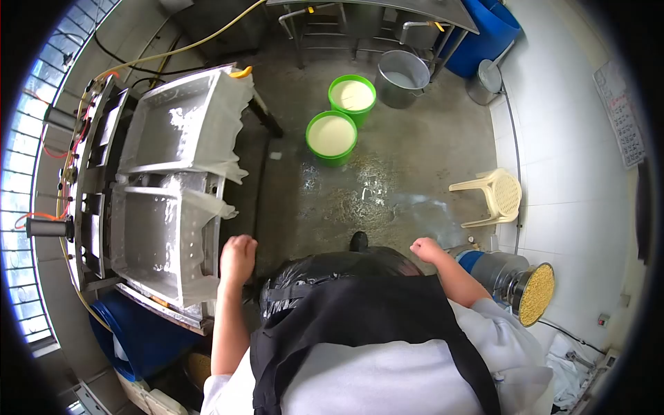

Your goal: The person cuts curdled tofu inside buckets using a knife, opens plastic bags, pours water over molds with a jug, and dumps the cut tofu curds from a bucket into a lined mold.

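Note:
My left hand [238,259] hangs beside the near cloth-lined mould box [149,235], its fingers curled closed and no object showing in them. The hand is close to the box's front edge, apart from the loose cloth [216,205] that drapes over it. My right hand [428,250] is held out on the other side of my body, also curled closed with nothing visible in it. It is nearest to the grey machine [503,270] by the wall. Ahead on the wet floor stand two green buckets [332,135] filled with a creamy white liquid.
A second cloth-lined box [166,124] sits farther along the metal frame at left. Beyond the green buckets is a grey metal bucket [403,77], near a steel table [387,8]. A cream plastic stool [503,196] lies tipped by the right wall. Yellow beans [537,295] fill a hopper.

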The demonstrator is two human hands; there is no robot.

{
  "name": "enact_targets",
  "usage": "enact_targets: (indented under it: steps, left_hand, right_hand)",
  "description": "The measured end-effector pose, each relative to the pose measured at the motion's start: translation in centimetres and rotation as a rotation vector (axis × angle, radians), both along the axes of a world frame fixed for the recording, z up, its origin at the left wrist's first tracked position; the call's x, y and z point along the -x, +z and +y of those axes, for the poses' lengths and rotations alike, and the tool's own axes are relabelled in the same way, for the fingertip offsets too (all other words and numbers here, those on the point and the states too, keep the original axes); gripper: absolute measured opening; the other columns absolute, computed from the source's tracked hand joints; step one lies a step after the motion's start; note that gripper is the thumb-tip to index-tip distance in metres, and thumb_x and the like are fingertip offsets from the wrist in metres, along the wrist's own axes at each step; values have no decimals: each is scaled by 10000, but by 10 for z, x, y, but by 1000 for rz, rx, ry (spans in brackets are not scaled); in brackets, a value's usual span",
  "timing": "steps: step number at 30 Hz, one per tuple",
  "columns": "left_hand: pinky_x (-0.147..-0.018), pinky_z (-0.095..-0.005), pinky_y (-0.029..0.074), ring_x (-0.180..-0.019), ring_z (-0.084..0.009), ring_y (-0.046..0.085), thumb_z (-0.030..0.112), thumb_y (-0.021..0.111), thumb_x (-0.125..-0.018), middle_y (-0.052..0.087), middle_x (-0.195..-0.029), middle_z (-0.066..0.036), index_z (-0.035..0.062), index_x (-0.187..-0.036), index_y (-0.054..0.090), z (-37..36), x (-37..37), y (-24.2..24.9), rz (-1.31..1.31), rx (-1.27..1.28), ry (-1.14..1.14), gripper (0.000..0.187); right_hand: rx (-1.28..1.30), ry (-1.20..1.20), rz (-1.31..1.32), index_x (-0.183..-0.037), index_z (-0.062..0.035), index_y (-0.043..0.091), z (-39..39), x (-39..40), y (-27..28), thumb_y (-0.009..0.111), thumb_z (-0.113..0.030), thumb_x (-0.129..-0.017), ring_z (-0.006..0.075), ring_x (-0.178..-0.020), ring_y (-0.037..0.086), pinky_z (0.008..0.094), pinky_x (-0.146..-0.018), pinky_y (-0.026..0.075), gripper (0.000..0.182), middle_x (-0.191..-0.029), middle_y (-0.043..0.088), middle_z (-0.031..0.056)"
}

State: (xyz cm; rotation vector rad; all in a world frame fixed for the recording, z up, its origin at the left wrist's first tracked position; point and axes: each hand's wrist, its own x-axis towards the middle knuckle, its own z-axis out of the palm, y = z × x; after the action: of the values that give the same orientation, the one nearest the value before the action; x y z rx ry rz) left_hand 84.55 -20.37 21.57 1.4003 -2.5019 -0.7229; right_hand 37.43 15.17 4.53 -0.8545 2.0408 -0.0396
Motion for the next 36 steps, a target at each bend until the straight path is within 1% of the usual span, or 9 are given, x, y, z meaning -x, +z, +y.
enact_targets:
  steps: [6, 7, 8, 10, 13, 16, 17, 28, 36]
  left_hand:
    - [-937, -487, 554, -1103, -399, 699, 315, 653, -959, 724, -1163, -244, 46, -1174, 727, 73, -82, -173, -487, -579, 220, 352]
    - [-935, -501, 560, -1104, -412, 698, 330, 634, -959, 713, -1200, -236, 77, -1169, 734, 80, -101, -193, -852, -467, -430, 344]
    - [-927, -498, 568, -1107, -397, 703, 367, 610, -964, 714, -1205, -219, 108, -1187, 732, 123, -186, -313, -805, -295, -478, 363]
    - [-943, -480, 567, -1124, -365, 703, 407, 556, -1002, 715, -1204, -201, 77, -1235, 700, 138, -159, -269, -783, -1370, 710, 429]
    - [-969, -475, 555, -1146, -340, 698, 467, 479, -1038, 691, -1261, -220, 53, -1322, 659, 91, -70, -154, -785, -1345, 658, 534]
    - [-988, -484, 539, -1223, -386, 667, 440, 553, -1014, 690, -1312, -226, 29, -1285, 708, 115, -135, -349, -338, -597, 921, 516]
    - [-1022, -478, 520, -1263, -376, 644, 435, 582, -996, 692, -1300, -224, 9, -1247, 717, 58, -83, -336, -678, -832, 470, 513]
    - [-918, -443, 558, -1042, -380, 713, 303, 667, -957, 739, -1118, -215, 21, -1226, 700, -176, 324, -117, 225, -418, 332, 391]
    - [-1137, -485, 428, -1349, -454, 530, 443, 641, -976, 577, -1425, -296, -38, -1441, 515, -88, 342, -322, -174, -601, 751, 680]
  right_hand:
    - [281, -90, 53, -1307, -69, 651, -33, 63, 14, 693, -336, -957, 347, -937, 726, 444, -850, 562, 442, -1061, 754, 176]
    - [278, -80, 54, -1307, -69, 651, -50, 69, 18, 693, -336, -957, 347, -937, 726, 444, -850, 562, 442, -1061, 754, 176]
    - [313, -84, 59, -1368, -74, 608, -71, 75, 24, 695, -328, -960, 346, -946, 728, 439, -855, 563, 488, -1053, 755, 179]
    - [345, -72, 67, -1430, -80, 566, -109, 83, 32, 696, -321, -963, 344, -955, 730, 435, -861, 564, 541, -1046, 755, 182]
    - [369, -72, -29, -1477, -100, 527, -162, 99, 40, 677, -326, -963, 382, -960, 719, 475, -865, 561, 581, -1034, 753, 189]
    - [421, 67, -70, -1497, -98, 511, -215, 114, 53, 685, -279, -952, 348, -885, 714, 443, -831, 561, 600, -925, 732, 151]
    - [403, 122, -90, -1497, -98, 511, -227, 122, 55, 685, -279, -952, 348, -885, 714, 443, -831, 561, 600, -925, 732, 151]
    - [246, 354, -5, -1423, -55, 580, -389, 258, -5, 703, -298, -935, 300, -847, 725, 416, -819, 570, 559, -921, 749, 153]
    - [-35, 550, -78, -1341, -35, 618, -532, 291, -163, 695, -400, -916, 443, -1188, 644, 498, -1022, 511, 566, -1249, 687, 267]
